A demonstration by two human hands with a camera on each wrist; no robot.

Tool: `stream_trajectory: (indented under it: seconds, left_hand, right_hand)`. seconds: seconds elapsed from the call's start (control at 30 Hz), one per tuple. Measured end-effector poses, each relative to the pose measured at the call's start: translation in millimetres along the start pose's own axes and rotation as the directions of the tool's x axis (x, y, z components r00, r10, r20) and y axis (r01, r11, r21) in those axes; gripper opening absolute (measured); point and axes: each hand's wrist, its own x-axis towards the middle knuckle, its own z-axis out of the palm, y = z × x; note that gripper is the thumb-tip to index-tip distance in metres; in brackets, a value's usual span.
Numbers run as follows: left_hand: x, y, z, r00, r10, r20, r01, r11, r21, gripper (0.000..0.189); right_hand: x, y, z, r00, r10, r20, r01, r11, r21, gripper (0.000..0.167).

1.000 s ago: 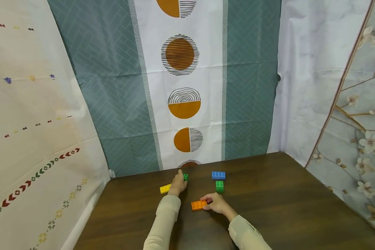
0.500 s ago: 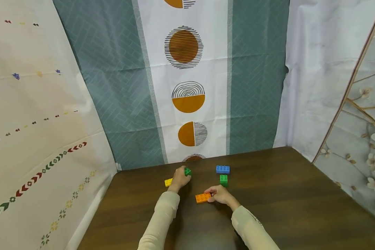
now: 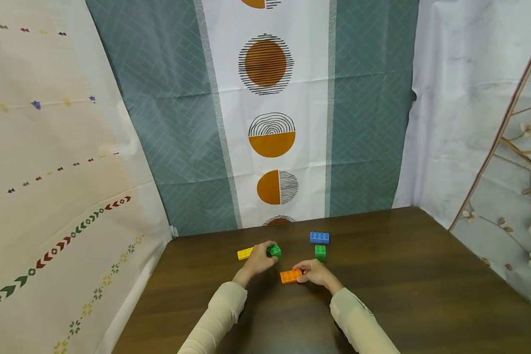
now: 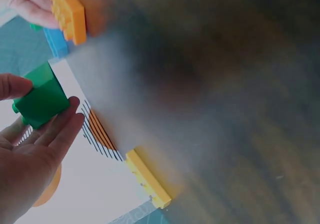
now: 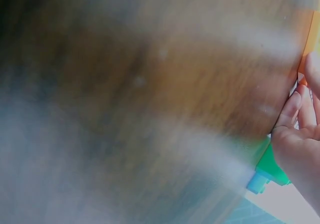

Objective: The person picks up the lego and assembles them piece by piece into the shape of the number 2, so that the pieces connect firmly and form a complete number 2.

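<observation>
Two hands reach forward over the dark wooden bench (image 3: 402, 275): left hand (image 3: 258, 259) fingers pinch a small green plastic brick (image 3: 275, 251), right hand (image 3: 315, 273) fingers grip a flat orange plastic brick (image 3: 289, 276); the right wrist view is blurred.

A dark brown wood-grain worktop (image 3: 402, 275) is seen. Toward its far edge a flat yellow brick (image 3: 245, 253) is laid at the left. A blue brick (image 3: 319, 237) is set further right, with a small green brick (image 3: 320, 252) just in front of it. An orange brick (image 3: 289, 276) is rested nearer, between them.
</observation>
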Motion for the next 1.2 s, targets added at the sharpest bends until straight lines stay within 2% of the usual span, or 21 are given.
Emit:
stream_trajectory:
  seconds: [0.1, 0.23, 0.47, 0.73, 1.03, 1.2]
  left_hand:
    - [-8.5, 0.2, 1.5, 0.999, 0.005, 0.042, -0.003, 0.998, -0.061, 0.047]
    - [-17.0, 0.9, 3.1, 0.998, 0.017, 0.067, -0.009, 0.992, -0.124, 0.047]
    - [-24.0, 0.4, 7.2, 0.995, 0.021, 0.093, -0.005, 0.986, -0.167, 0.046]
    - [-26.9, -2.0, 14.3, 0.995, 0.028, 0.100, -0.012, 0.988, -0.153, 0.045]
    - [-23.2, -3.3, 23.0, 0.991, 0.037, 0.129, -0.012, 0.982, -0.188, 0.044]
    - [-18.3, -4.5, 23.1, 0.988, 0.053, 0.143, -0.019, 0.973, -0.229, 0.044]
  right_hand:
    - [0.1, 0.7, -0.1, 1.000, -0.002, 0.004, 0.002, 1.000, 0.008, 0.031]
    - [0.3, 1.6, -0.4, 1.000, -0.008, 0.003, 0.008, 1.000, 0.010, 0.032]
    - [0.6, 1.8, -0.7, 1.000, -0.014, 0.001, 0.014, 1.000, 0.015, 0.032]
    - [1.6, 1.6, 0.6, 1.000, 0.013, -0.007, -0.013, 1.000, 0.027, 0.032]
    - [1.9, 2.3, 0.3, 1.000, -0.001, 0.002, 0.001, 0.999, 0.039, 0.034]
    - [2.1, 1.8, 0.0, 1.000, 0.006, 0.000, -0.006, 0.999, 0.046, 0.035]
